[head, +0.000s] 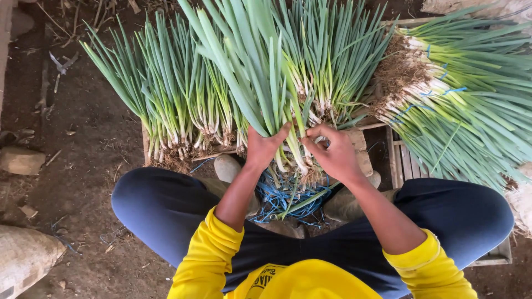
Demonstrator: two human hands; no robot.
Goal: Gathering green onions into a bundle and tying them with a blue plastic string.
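A bunch of green onions (260,72) with long green leaves and white stems stands between my knees. My left hand (265,145) is wrapped around the white stems low on the bunch. On the bunch's right side, my right hand (332,152) pinches stems near the roots. Just below both hands lies a tangle of blue string (288,196).
More green onions (166,94) lie fanned out on the left, roots toward me. Tied bundles (460,94) with blue bands lie on a wooden crate (404,163) at right. Stones (22,160) sit on the dirt floor at left.
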